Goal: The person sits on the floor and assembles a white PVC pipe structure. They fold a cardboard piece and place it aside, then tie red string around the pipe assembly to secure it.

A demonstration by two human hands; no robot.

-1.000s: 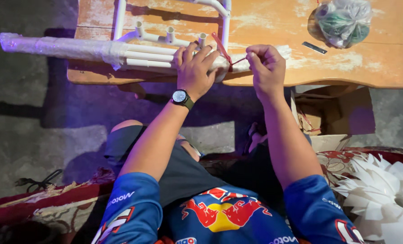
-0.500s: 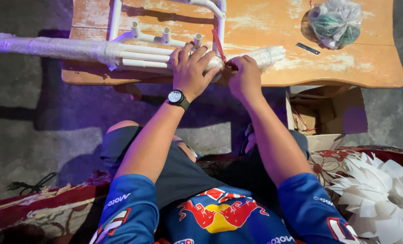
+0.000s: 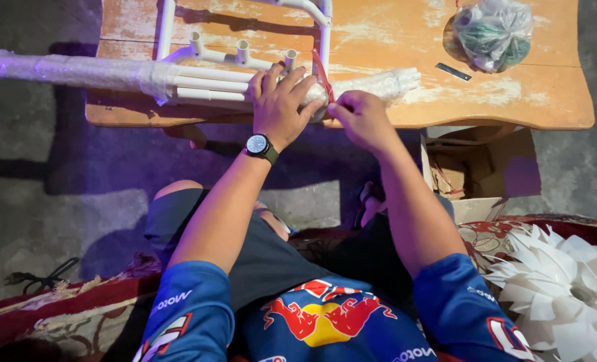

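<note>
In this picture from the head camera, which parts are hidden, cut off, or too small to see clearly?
- Head view: the left hand covers the white pipe bundle where the red string goes around it; no knot is visible.
- The right hand hides its fingertips, so its grip on the string is unclear.
- The top edge cuts off the pipe frame.
- The contents of the plastic bag are blurred.
- The small dark flat piece is too small to identify.
</note>
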